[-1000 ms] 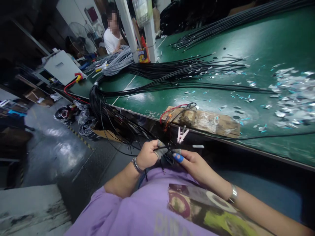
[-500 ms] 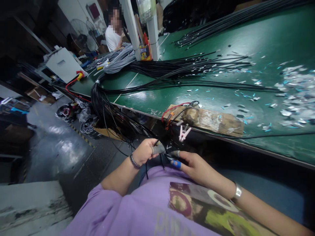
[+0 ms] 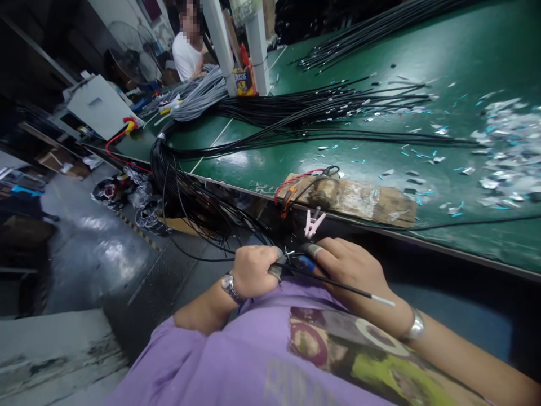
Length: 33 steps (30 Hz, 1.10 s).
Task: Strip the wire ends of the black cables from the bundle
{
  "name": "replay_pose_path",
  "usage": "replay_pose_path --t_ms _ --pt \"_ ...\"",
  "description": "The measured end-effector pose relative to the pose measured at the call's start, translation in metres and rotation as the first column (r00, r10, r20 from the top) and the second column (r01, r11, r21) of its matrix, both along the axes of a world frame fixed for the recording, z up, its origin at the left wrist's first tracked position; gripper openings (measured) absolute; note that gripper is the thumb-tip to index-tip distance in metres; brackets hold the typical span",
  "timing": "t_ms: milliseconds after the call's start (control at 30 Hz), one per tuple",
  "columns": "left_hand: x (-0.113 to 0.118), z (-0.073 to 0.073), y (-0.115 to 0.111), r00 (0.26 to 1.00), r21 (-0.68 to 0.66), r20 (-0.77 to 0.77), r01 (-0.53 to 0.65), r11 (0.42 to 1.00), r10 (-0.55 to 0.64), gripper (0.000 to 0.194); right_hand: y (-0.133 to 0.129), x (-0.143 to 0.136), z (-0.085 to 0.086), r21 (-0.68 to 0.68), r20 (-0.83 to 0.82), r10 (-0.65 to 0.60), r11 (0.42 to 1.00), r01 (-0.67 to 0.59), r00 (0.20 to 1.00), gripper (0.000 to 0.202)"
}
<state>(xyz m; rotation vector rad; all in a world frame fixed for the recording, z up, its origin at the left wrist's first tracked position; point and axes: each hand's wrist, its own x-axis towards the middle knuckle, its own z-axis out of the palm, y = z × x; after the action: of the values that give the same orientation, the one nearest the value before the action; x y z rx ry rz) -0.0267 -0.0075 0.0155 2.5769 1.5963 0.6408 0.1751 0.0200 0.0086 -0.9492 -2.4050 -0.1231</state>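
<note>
1. Purple shirt (image 3: 198, 361), short-sleeved, its printed panel (image 3: 325, 347) showing a maroon ring and lime patch (pale lettering below).
2. Left hand (image 3: 255, 270): greyish fingertip coverings (image 3: 275, 272); metal-banded watch (image 3: 229, 285).
3. Right hand (image 3: 353, 265): grey covering (image 3: 311, 248), blue wrap (image 3: 306, 263), broad silver bangle (image 3: 416, 325).

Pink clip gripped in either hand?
No: the pink clip shows by the green table's edge, outside the grasp of both left hand and right hand.

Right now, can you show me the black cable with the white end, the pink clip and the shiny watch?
Black cable with the white end (image 3: 340, 285): head view, on its black covering.
Pink clip (image 3: 313, 226): head view, middle of its body.
Shiny watch (image 3: 227, 281): head view, on its dial.
</note>
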Motion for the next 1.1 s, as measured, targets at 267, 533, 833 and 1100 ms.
replay_pose_path --t_ms 267,533,833,1100 --pt "0.0016 -0.0031 -0.0035 0.995 0.078 -0.094 0.043 0.996 -0.036 0.007 0.0003 -0.0003 -0.0045 0.021 0.009 -0.002 1.000 0.002 1.000 0.038" --pt "0.0009 0.0011 -0.0039 0.999 0.011 -0.035 0.031 0.999 -0.031 0.005 -0.0008 0.0010 -0.0063 -0.006 0.008 0.027 1.000 -0.027 1.000 0.035" --pt "0.0008 0.0014 -0.0044 0.999 0.013 -0.029 0.032 0.999 -0.031 0.006 0.0003 0.0025 -0.0051 0.006 0.033 0.016 1.000 -0.016 0.999 0.037" --pt "-0.0019 0.0018 -0.0042 0.998 -0.078 0.035 0.062 0.995 -0.060 0.006 0.0016 0.0025 -0.0057 0.018 0.027 0.058 0.998 -0.058 0.998 0.034"
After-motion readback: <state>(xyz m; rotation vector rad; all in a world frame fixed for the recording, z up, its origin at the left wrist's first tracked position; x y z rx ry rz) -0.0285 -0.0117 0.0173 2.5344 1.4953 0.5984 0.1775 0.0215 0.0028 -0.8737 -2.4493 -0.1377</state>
